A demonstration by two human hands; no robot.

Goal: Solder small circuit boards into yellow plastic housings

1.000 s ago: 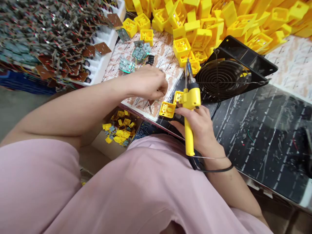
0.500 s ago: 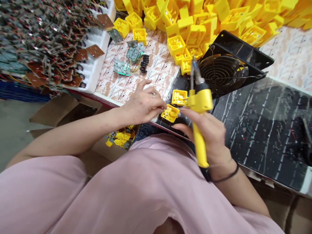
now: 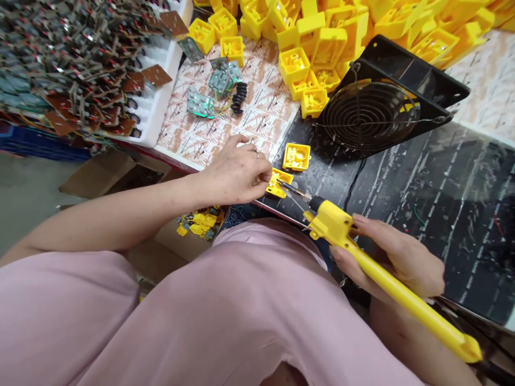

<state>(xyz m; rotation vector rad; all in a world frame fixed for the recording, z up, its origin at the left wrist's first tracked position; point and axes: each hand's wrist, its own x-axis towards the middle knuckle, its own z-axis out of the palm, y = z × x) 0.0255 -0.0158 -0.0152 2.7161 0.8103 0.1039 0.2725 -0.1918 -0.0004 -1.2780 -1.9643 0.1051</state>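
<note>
My left hand (image 3: 237, 171) pinches a small yellow plastic housing (image 3: 278, 183) at the near edge of the black mat (image 3: 422, 187). My right hand (image 3: 396, 257) grips a yellow soldering iron (image 3: 362, 246); its metal tip points left and touches the housing. A second yellow housing (image 3: 296, 156) lies on the mat just beyond the first. My pink-clad legs fill the bottom of the view.
A black fan with a wire grille (image 3: 370, 112) stands behind the mat. Many yellow housings (image 3: 322, 37) are heaped at the back. A white tray (image 3: 161, 107) of circuit boards sits at left, loose boards (image 3: 200, 104) and a black spring (image 3: 240, 97) on the patterned sheet, and a carton of yellow parts (image 3: 200, 222) below.
My right hand has swung the soldering iron down from upright to level, bringing its tip onto the housing. My left hand keeps its pinch on the housing.
</note>
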